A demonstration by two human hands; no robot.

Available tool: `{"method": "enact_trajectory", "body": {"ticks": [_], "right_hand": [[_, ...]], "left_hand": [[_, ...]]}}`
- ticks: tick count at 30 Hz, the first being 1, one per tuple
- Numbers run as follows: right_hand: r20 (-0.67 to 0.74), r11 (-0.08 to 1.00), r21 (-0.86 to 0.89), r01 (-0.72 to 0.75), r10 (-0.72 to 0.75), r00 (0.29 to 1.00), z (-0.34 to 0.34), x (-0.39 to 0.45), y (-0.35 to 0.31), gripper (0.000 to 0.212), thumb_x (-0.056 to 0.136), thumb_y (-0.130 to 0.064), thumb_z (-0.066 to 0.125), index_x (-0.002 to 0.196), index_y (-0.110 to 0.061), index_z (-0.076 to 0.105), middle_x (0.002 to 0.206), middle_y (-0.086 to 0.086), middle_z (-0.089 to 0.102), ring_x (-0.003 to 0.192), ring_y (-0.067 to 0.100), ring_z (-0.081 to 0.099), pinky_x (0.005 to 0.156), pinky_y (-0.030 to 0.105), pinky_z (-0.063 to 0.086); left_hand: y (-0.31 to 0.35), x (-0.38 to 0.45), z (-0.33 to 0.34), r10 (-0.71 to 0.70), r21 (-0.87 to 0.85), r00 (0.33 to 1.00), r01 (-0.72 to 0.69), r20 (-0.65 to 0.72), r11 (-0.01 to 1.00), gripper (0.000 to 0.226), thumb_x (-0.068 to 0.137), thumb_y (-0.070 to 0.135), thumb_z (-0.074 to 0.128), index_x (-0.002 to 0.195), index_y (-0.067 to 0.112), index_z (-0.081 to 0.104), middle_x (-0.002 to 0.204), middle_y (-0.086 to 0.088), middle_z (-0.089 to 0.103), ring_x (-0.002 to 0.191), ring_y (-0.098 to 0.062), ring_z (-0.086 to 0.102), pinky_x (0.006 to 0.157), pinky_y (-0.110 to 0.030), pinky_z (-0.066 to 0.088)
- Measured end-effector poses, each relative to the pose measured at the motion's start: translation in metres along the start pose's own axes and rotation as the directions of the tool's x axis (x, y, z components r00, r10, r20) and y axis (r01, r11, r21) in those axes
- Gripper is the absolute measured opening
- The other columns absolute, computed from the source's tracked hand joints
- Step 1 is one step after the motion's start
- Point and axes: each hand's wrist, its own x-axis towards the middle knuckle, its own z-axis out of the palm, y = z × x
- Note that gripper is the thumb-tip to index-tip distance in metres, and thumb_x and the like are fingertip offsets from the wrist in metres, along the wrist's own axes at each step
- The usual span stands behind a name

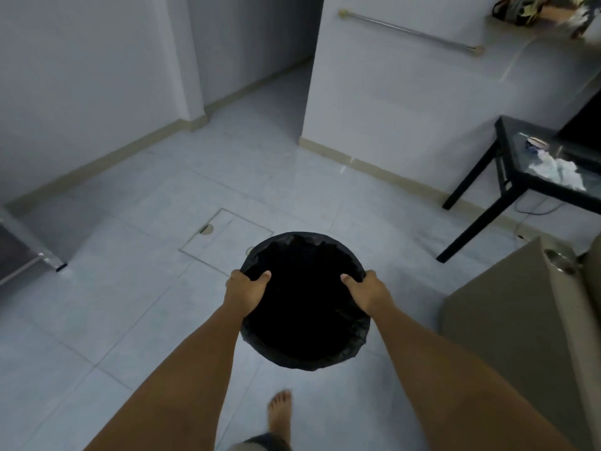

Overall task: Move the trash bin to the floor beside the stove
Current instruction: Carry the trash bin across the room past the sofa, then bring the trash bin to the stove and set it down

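A round trash bin (305,304) lined with a black bag hangs above the tiled floor in the middle of the head view, its mouth facing up at me. My left hand (245,292) grips the rim on the left side, thumb inside the bag. My right hand (366,291) grips the rim on the right side the same way. The inside of the bin is too dark to see. No stove shows in this view.
A black glass-topped table (520,187) with crumpled paper stands at the right wall. A beige box-like unit (520,320) sits lower right. A metal frame (29,252) pokes in at the left edge. A floor hatch (224,239) lies ahead; a corridor opens beyond. My bare foot (279,415) is below the bin.
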Motion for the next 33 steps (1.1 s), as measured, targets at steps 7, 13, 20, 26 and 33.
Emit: {"method": "enact_trajectory", "body": {"ticks": [7,13,20,26,33], "right_hand": [[0.060,0.992,-0.095,0.085,-0.079,0.995,-0.015,0.100,-0.068,0.075,0.090,-0.062,0.052,0.137,-0.006,0.041,0.132,0.017,0.059,0.119,0.039,0.058,0.097,0.047,0.049],[0.174,0.966,-0.161,0.203,-0.175,0.969,-0.008,0.168,-0.135,0.076,0.089,-0.064,0.052,0.138,-0.007,0.041,0.133,0.016,0.059,0.118,0.038,0.059,0.096,0.047,0.049],[0.335,0.893,-0.235,0.384,-0.297,0.894,0.009,0.253,-0.232,0.080,0.088,-0.063,0.053,0.142,-0.006,0.039,0.138,0.017,0.056,0.123,0.038,0.056,0.096,0.043,0.048],[0.425,0.822,-0.262,0.506,-0.372,0.825,0.028,0.303,-0.304,0.075,0.091,-0.060,0.053,0.141,-0.006,0.039,0.137,0.017,0.057,0.121,0.037,0.057,0.091,0.042,0.046],[0.530,0.744,-0.245,0.621,-0.434,0.729,0.066,0.327,-0.381,0.075,0.090,-0.061,0.053,0.141,-0.007,0.040,0.135,0.016,0.058,0.119,0.036,0.059,0.091,0.041,0.049]], "left_hand": [[0.044,0.060,0.005,-0.080,-0.055,0.992,0.075,-0.100,0.996,0.090,0.084,0.052,0.067,0.146,-0.002,0.032,0.145,-0.022,0.048,0.127,-0.042,0.054,0.105,-0.051,0.046],[0.065,0.103,-0.011,-0.145,-0.122,0.967,0.122,-0.207,0.985,0.087,0.085,0.050,0.068,0.145,-0.004,0.033,0.144,-0.024,0.048,0.128,-0.043,0.053,0.105,-0.050,0.046],[0.094,0.159,-0.030,-0.254,-0.257,0.899,0.167,-0.358,0.952,0.083,0.086,0.047,0.068,0.143,-0.005,0.035,0.143,-0.025,0.050,0.127,-0.044,0.054,0.103,-0.050,0.047],[0.116,0.197,-0.044,-0.348,-0.390,0.823,0.171,-0.448,0.905,0.082,0.086,0.048,0.067,0.142,-0.005,0.038,0.140,-0.025,0.052,0.126,-0.044,0.055,0.102,-0.049,0.048],[0.121,0.230,-0.081,-0.415,-0.462,0.743,0.160,-0.525,0.872,0.079,0.085,0.049,0.068,0.138,-0.003,0.040,0.137,-0.024,0.054,0.123,-0.043,0.057,0.101,-0.051,0.049]]}}
